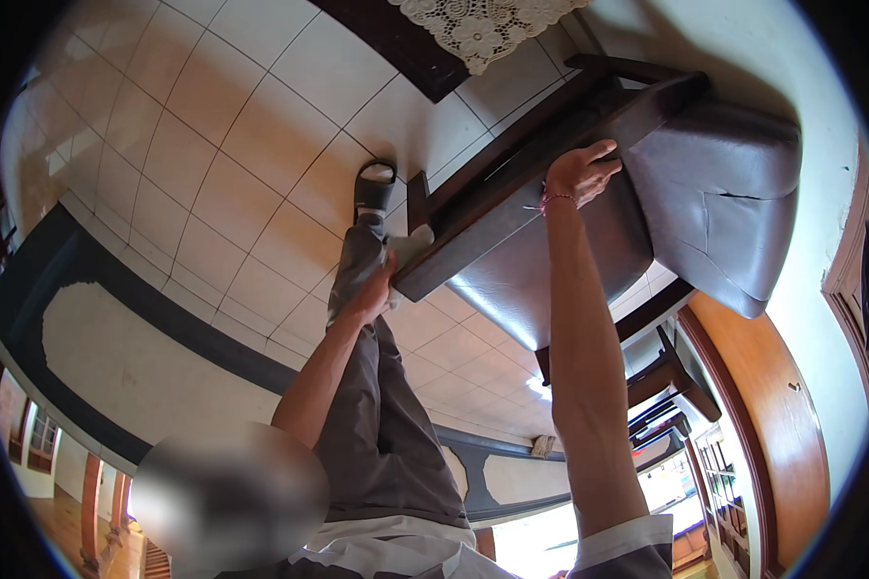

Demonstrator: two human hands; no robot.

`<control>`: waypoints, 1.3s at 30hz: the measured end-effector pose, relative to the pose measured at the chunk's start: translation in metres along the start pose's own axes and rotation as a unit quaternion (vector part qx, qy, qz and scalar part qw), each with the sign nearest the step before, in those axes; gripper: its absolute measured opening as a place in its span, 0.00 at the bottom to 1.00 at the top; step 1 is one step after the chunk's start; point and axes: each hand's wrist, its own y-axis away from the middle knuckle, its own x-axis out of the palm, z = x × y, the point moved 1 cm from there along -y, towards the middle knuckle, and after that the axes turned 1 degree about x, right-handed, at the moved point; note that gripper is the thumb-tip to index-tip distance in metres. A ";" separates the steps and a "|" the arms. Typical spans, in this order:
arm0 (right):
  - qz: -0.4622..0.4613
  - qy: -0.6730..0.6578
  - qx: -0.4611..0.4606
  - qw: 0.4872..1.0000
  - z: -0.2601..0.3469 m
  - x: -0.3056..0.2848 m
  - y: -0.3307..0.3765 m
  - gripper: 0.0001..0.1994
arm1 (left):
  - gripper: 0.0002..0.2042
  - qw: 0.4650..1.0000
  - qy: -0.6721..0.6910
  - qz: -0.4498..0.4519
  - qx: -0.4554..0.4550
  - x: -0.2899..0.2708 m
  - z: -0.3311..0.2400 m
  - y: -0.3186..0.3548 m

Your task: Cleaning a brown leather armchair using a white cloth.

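Observation:
A dark wooden armchair point(512, 207) with brown leather cushions stands in front of me, to the right. My left hand point(372, 292) is closed on a pale grey cloth point(412, 248), which touches the near end of the wooden armrest point(497, 234). Farther along that armrest lies my right hand point(581, 177), its fingers curled over the inner edge beside the backrest cushion point(719, 193). The seat cushion point(560, 265) shows below my right wrist. Part of the cloth is hidden by my left fingers.
White floor tiles point(251, 164) spread to the left, bordered by a low dark-grey and cream wall point(164, 323). A dark table point(396, 43) with a lace cloth point(483, 24) stands ahead. My slippered foot point(374, 188) is near the chair leg. Another dark chair point(676, 386) sits at the right.

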 end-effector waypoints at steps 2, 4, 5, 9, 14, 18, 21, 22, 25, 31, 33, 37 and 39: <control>0.004 0.013 0.024 1.000 0.002 -0.001 0.001 0.38 | 0.40 0.995 -0.094 0.008 -0.020 -0.012 0.008 -0.044; 0.001 0.021 0.025 0.999 0.005 -0.003 0.003 0.38 | 0.42 0.975 -0.218 -0.024 -0.029 -0.018 0.015 -0.087; -0.001 0.028 0.032 0.999 0.006 -0.003 0.005 0.38 | 0.42 0.974 -0.220 -0.042 0.031 -0.016 0.018 -0.107; 0.016 0.006 0.044 0.999 0.006 -0.005 0.005 0.41 | 0.40 0.979 -0.188 -0.065 0.050 -0.029 0.019 -0.203; 0.021 -0.020 0.012 1.000 -0.008 -0.003 -0.003 0.40 | 0.38 0.961 -0.260 -0.049 0.080 -0.071 0.029 -0.317; 0.023 -0.055 0.011 0.998 -0.015 -0.001 -0.008 0.40 | 0.36 0.927 -0.356 -0.082 0.088 -0.083 0.034 -0.359; 0.044 -0.076 0.047 0.995 -0.014 -0.001 -0.006 0.40 | 0.35 0.924 -0.357 -0.095 0.096 -0.073 0.022 -0.336; 0.048 -0.069 0.049 0.995 -0.013 -0.001 -0.004 0.40 | 0.35 0.921 -0.358 -0.096 0.121 -0.067 0.015 -0.318; 0.034 -0.086 0.049 0.995 -0.010 -0.001 0.000 0.39 | 0.38 0.968 -0.228 -0.009 0.103 -0.047 0.007 -0.230; 0.015 -0.026 0.022 0.999 -0.011 0.000 0.000 0.36 | 0.39 0.975 -0.170 0.110 -0.088 -0.030 -0.004 -0.119; 0.016 -0.032 0.029 0.999 -0.012 0.000 0.000 0.35 | 0.38 0.976 -0.185 0.108 -0.048 -0.019 -0.009 -0.131; 0.017 -0.050 -0.002 0.999 -0.012 -0.002 -0.001 0.31 | 0.29 0.869 -0.454 0.033 0.193 0.017 -0.029 -0.188; 0.027 -0.058 -0.019 0.998 -0.012 -0.002 -0.001 0.29 | 0.25 0.808 -0.551 0.049 0.203 0.040 -0.047 -0.217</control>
